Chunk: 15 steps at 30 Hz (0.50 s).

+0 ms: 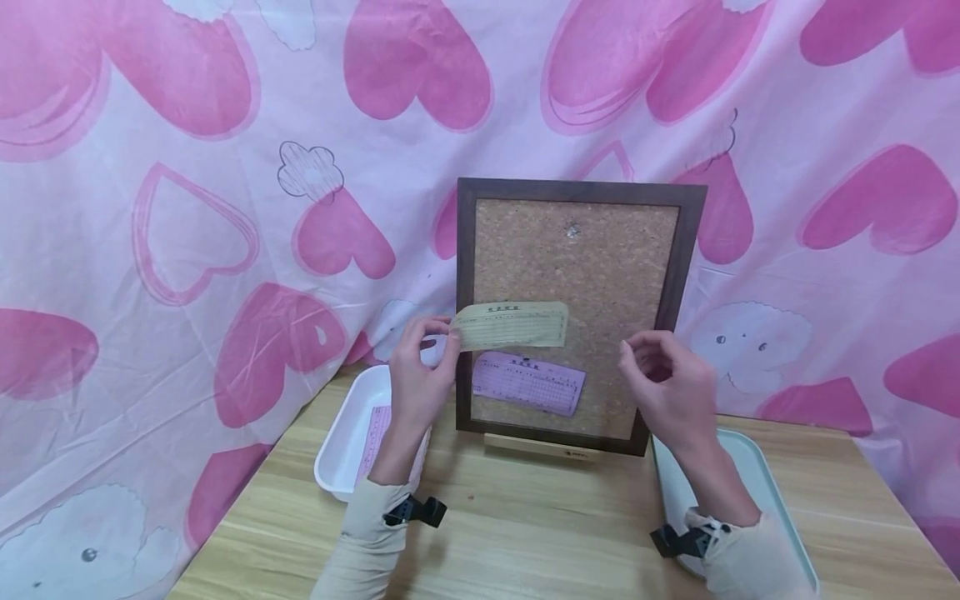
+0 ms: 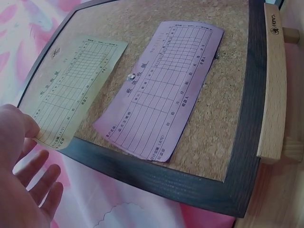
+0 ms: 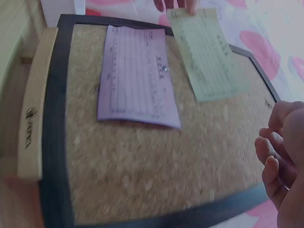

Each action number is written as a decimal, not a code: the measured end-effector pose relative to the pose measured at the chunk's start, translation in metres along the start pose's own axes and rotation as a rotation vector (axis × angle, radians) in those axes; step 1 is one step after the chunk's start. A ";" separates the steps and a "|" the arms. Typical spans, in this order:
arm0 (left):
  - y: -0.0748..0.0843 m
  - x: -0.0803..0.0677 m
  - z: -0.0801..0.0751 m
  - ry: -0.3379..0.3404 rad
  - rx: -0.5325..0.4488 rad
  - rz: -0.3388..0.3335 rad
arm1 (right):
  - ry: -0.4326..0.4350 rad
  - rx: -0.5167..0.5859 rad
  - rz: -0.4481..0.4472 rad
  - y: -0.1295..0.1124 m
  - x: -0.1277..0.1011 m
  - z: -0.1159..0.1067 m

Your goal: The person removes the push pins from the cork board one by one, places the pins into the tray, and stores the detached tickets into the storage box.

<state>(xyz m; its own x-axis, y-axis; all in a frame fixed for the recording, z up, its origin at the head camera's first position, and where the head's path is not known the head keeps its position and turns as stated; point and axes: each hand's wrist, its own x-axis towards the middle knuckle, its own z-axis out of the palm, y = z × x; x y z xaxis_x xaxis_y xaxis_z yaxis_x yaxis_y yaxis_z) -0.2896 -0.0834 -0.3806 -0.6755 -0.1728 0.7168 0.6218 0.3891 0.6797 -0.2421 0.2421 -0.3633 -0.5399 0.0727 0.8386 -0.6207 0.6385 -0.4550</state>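
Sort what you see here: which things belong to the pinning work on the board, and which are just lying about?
In use: left hand, yellow slip, cork board, purple slip, right hand.
Lying about: white tray, pale green tray, heart-print cloth.

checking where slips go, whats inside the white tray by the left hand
A pink printed slip lies inside the white tray. The left hand and forearm cover the tray's right part, so anything there cannot be seen.

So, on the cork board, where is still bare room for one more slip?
The cork board is bare across its upper half, around a lone pin, and down its right side near the right hand. The lower left is crowded: the yellow slip held by the left hand, above the pinned purple slip.
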 end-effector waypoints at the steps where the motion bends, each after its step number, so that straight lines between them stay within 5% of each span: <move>1: -0.001 0.000 -0.001 -0.001 -0.007 -0.001 | 0.000 -0.012 0.008 0.003 -0.003 -0.003; 15: -0.018 -0.004 -0.021 0.028 -0.057 -0.068 | 0.061 -0.013 0.093 0.039 -0.036 -0.030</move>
<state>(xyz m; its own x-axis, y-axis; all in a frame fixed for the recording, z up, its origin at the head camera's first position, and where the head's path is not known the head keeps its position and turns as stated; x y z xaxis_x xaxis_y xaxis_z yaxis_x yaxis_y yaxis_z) -0.2893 -0.1083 -0.3925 -0.7059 -0.2223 0.6725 0.5973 0.3234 0.7339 -0.2293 0.2875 -0.4020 -0.5589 0.1784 0.8098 -0.5621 0.6365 -0.5281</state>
